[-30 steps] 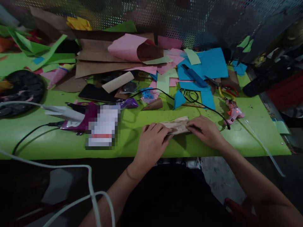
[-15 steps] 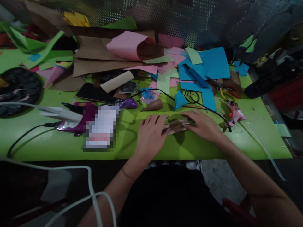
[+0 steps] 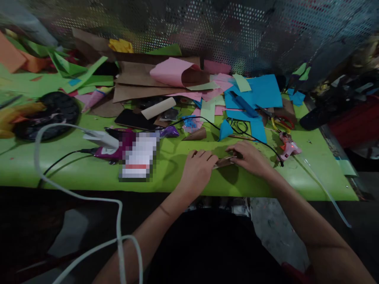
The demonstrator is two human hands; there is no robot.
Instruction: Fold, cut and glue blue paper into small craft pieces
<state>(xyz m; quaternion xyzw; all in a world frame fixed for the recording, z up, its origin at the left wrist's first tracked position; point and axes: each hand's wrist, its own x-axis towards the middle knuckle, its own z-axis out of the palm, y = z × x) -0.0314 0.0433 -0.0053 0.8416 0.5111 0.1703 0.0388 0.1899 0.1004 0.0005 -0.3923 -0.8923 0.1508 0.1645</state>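
A strip of brown paper point(image 3: 224, 162), partly rolled, lies between my hands just above the green tabletop point(image 3: 174, 177). Its left end is under the curled fingers of my left hand point(image 3: 199, 167). At the other end, my right hand point(image 3: 248, 157) pinches the paper between thumb and fingers. My fingers hide both ends of the piece. Beyond my left hand rests a brown paper cone point(image 3: 195, 134). A blue paper cone point(image 3: 225, 130) stands past my right hand, beside a black cable.
At right lie a pink glue gun point(image 3: 289, 146) and yellow-and-red-handled pliers point(image 3: 282, 123). To the left are a blurred-out phone point(image 3: 139, 156), a purple power strip point(image 3: 126, 146) and a black round tray point(image 3: 63, 114). Sheets of blue paper point(image 3: 266, 90) and a pink paper roll point(image 3: 170, 71) fill the back.
The brown paper has become narrower between my hands, which are a little closer together, both still holding it. The whole view has shifted, showing more of the left side.
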